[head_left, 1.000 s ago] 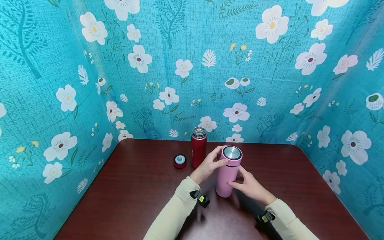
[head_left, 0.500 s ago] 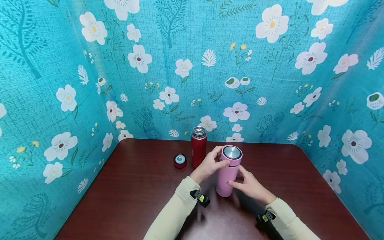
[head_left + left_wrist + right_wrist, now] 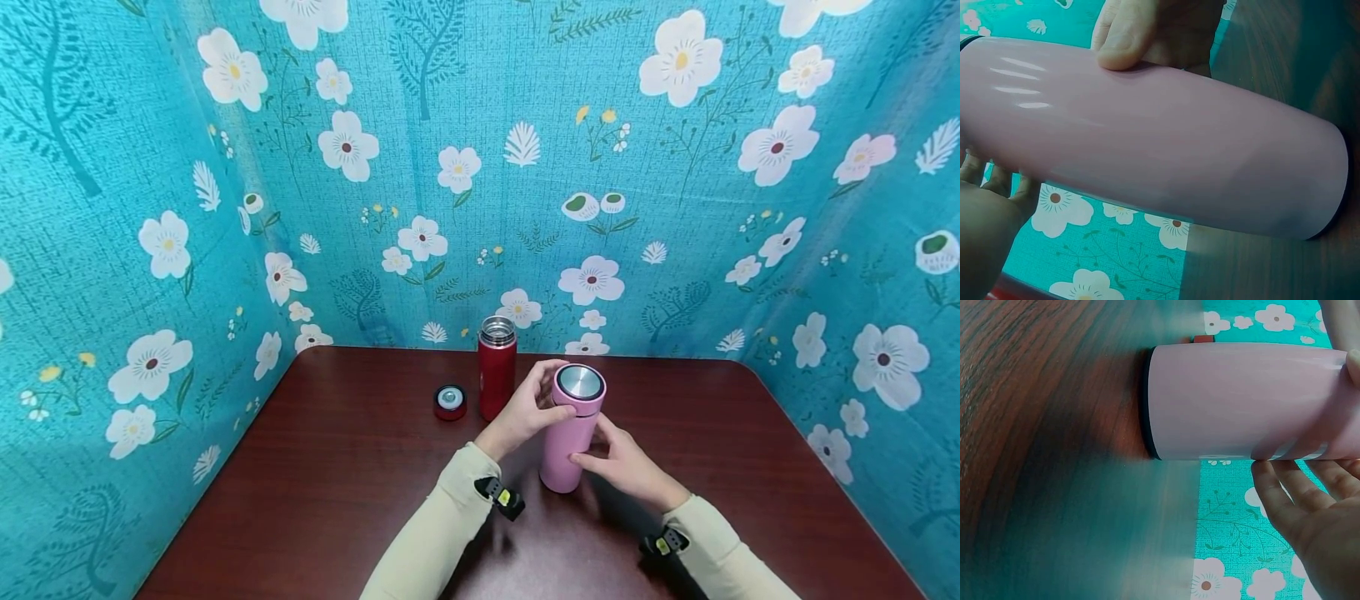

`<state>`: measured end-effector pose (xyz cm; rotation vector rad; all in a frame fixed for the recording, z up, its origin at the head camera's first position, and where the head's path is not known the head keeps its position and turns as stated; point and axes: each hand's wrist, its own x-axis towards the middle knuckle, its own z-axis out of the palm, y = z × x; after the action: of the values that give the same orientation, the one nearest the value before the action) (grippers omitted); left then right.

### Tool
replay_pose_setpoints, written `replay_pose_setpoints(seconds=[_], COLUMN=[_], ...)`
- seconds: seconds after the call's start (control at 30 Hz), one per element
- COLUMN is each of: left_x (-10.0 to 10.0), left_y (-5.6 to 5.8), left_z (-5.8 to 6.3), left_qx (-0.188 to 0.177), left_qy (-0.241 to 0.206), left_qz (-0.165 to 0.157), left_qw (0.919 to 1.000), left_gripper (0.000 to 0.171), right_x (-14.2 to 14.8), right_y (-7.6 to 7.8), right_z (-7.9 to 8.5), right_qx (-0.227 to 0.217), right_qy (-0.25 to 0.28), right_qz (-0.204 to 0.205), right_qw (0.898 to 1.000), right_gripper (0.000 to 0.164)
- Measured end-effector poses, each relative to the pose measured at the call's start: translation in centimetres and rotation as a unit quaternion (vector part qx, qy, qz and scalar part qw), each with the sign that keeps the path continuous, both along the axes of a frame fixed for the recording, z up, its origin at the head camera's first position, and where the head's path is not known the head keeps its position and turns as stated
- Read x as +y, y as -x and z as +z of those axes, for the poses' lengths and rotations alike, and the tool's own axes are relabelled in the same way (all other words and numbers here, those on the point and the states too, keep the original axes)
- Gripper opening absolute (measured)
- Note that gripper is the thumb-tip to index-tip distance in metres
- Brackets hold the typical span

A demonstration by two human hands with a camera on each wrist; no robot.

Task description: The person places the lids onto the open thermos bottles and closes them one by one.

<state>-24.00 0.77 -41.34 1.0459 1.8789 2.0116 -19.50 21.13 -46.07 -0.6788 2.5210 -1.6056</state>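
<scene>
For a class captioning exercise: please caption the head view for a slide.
Left grip high and right grip lower on a lidded pink flask; an open red flask and red lid behind.

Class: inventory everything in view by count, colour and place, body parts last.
table: 1, dark reddish-brown, across the lower view
flowered cloth: count unclear, turquoise, behind and beside the table
red bottle: 1, red, silvery neck, towards the back
red lid: 1, red, left of that bottle
pink bottle: 1, pink, silvery top, nearer than the red bottle
wrist devices: 2, black, one per wrist
sleeves: 2, pale cream, on both arms
left hand: 1, bare, at the pink bottle's top
right hand: 1, bare, lower on it
</scene>
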Motion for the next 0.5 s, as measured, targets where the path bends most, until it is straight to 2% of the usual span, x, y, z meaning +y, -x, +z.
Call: replay_pose_setpoints(seconds=[0.13,0.37,0.5], left_x=[0.3,0.3,0.3], left_y=[0.5,0.5,0.5], left_z=[-0.9,-1.2,-1.3], left_qx=[-0.004,-0.002,0.004], left_qy=[0.001,-0.022,-0.014], left_qz=[0.014,-0.002,0.000], left_qw=[0.9999,0.9998,0.9999], left_gripper=[0.058,0.056,0.056], right_x=[-0.3,0.3,0.6], right_y=[-0.3,0.6,0.9], right_z=[0.8,-1.2,-1.8], right_qx=[0.006,0.007,0.013], right_qy=[-0.005,0.002,0.005], right_qz=[0.002,-0.004,-0.001], right_qw=[1.000,1.000,1.000], right_gripper=[0.068,0.068,0.068])
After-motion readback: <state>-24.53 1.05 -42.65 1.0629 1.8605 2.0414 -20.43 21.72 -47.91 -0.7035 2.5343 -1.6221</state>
